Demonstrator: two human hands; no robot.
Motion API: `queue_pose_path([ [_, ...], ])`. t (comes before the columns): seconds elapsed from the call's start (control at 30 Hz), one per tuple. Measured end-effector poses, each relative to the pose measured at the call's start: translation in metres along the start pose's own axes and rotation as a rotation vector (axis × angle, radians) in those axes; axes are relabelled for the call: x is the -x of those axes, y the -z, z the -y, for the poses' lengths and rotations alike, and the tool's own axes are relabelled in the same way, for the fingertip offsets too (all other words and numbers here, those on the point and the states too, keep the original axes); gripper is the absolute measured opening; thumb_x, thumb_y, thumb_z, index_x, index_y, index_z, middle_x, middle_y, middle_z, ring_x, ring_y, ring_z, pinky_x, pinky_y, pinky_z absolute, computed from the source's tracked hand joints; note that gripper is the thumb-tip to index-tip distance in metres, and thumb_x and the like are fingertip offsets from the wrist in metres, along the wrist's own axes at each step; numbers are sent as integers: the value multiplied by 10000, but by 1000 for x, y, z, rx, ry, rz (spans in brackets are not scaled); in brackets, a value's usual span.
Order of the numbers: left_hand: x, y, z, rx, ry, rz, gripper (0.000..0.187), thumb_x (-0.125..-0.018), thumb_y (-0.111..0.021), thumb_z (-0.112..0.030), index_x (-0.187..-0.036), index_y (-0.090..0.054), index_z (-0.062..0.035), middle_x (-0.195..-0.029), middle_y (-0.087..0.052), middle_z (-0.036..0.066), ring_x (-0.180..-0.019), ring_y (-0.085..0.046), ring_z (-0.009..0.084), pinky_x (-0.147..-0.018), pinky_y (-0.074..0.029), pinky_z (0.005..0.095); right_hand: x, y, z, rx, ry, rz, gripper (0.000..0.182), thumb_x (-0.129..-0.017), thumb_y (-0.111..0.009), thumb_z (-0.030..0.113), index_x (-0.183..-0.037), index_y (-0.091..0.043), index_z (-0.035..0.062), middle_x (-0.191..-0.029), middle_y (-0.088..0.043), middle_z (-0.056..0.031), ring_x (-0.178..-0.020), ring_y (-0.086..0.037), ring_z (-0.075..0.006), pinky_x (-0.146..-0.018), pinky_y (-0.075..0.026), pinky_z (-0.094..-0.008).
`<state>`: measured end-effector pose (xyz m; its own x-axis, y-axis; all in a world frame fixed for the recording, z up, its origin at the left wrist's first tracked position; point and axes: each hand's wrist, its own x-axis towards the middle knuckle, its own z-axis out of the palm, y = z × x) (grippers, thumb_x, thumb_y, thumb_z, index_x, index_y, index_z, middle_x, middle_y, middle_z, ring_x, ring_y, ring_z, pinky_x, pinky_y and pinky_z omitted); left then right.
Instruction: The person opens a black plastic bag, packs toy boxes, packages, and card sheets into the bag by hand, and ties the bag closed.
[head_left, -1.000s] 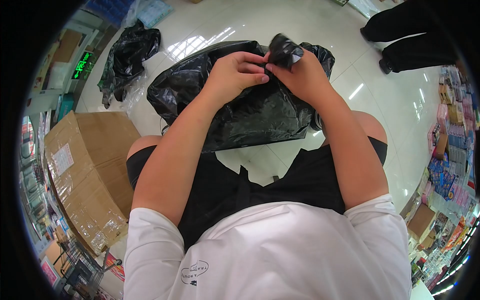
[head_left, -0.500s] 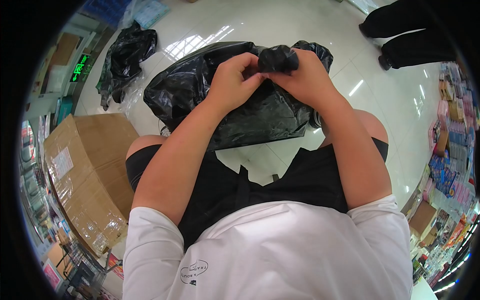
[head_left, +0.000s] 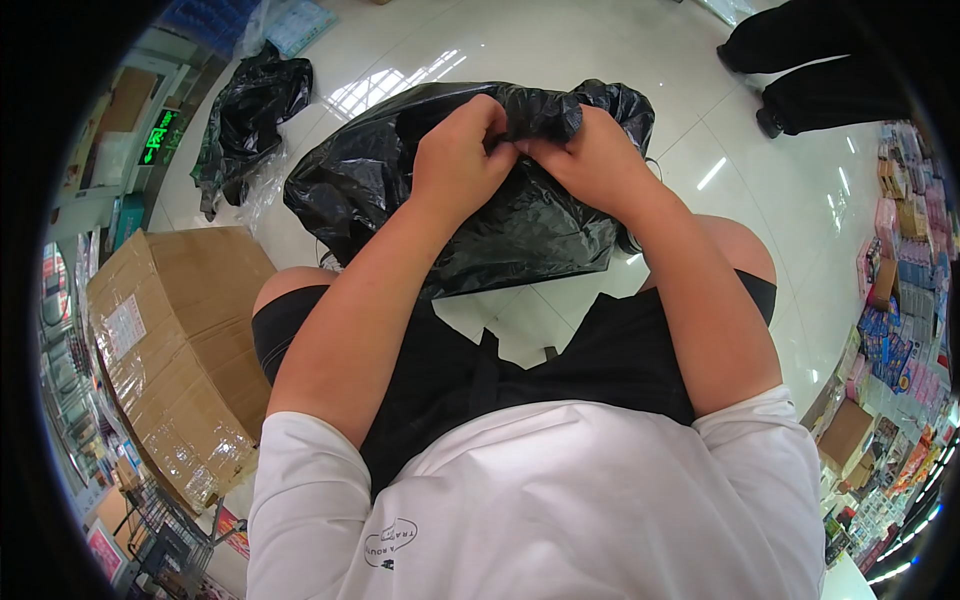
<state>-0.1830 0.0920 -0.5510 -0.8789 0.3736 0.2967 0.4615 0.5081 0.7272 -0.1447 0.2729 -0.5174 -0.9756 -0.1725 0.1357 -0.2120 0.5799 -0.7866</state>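
Observation:
A large black plastic bag, full and crinkled, rests on the white tiled floor in front of my knees. My left hand and my right hand meet at the top of the bag, each with its fingers closed on the gathered black plastic of the bag's neck. My knuckles almost touch. What is inside the bag is hidden.
A second, smaller black bag lies on the floor at the far left. A taped cardboard box stands to my left. Shelves of colourful goods line the right side. Another person's dark-trousered legs stand at the top right.
The twisted knob of plastic held above my hands has come down and flattened into the bag's top. Both hands have moved slightly lower and closer together.

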Motion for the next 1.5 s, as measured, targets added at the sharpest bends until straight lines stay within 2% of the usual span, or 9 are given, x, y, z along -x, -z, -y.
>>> queue_pose_path([
  [0.27,-1,1,-2,-147,16,122,211,-856,-649,-148,-1039,-626,-44,-969,-661,160,-888,-644,379,-774,-525,401,-2,-1,2,45,26,1,217,-865,-678,202,-985,-657,23,-927,-691,-196,-892,-635,-429,-771,-517,-450],
  [0.43,-10,11,9,-75,-42,95,214,-802,-703,-117,-1007,-675,-62,-932,-647,119,-874,-651,335,-773,-531,417,-1,3,8,78,-57,74,271,-890,-695,272,-945,-667,8,-784,-670,-189,-758,-632,-399,-692,-500,-435],
  [0.67,-13,42,1,113,94,426,293,-820,-798,-163,-1056,-711,-12,-897,-705,77,-788,-665,143,-725,-528,298,-4,9,8,116,-121,38,304,-892,-701,296,-912,-688,-7,-693,-642,-188,-654,-602,-393,-619,-482,-426],
  [0.77,-13,46,9,122,45,412,240,-833,-799,-170,-1001,-729,-13,-821,-699,64,-734,-641,114,-693,-515,276,-6,8,5,125,-96,34,309,-898,-697,302,-893,-689,-7,-676,-637,-186,-630,-594,-392,-597,-475,-426],
  [0.87,-15,53,1,50,99,387,209,-837,-789,-179,-958,-742,-15,-791,-702,65,-711,-635,127,-679,-507,274,-7,6,5,135,-104,-3,336,-893,-701,329,-905,-692,-7,-720,-654,-199,-687,-622,-398,-636,-493,-426],
  [1.03,-15,62,17,-147,148,325,217,-860,-751,-232,-952,-747,-35,-769,-707,75,-714,-658,170,-691,-510,303,-19,16,-42,158,-486,-149,383,-870,-715,395,-976,-730,27,-875,-726,-180,-855,-689,-373,-795,-528,-429],
  [1.33,9,60,31,-291,267,253,260,-840,-749,-305,-959,-715,-76,-928,-676,89,-892,-667,280,-790,-526,385,-21,27,-47,228,-424,-7,460,-827,-737,474,-999,-741,47,-846,-725,-154,-848,-682,-350,-838,-521,-435],
  [1.43,25,57,28,-361,195,170,392,-775,-816,-328,-1026,-666,-66,-1025,-614,106,-971,-635,300,-836,-518,391,-13,37,-32,522,-501,20,547,-741,-791,537,-989,-748,51,-1021,-711,-141,-992,-656,-340,-920,-488,-489],
  [1.5,36,56,26,-436,173,125,485,-728,-851,-356,-1060,-642,-70,-1096,-580,119,-1028,-611,321,-871,-514,405,-5,37,-24,760,-574,-86,700,-627,-850,582,-1082,-732,63,-1178,-677,-129,-1047,-651,-343,-904,-507,-425],
])
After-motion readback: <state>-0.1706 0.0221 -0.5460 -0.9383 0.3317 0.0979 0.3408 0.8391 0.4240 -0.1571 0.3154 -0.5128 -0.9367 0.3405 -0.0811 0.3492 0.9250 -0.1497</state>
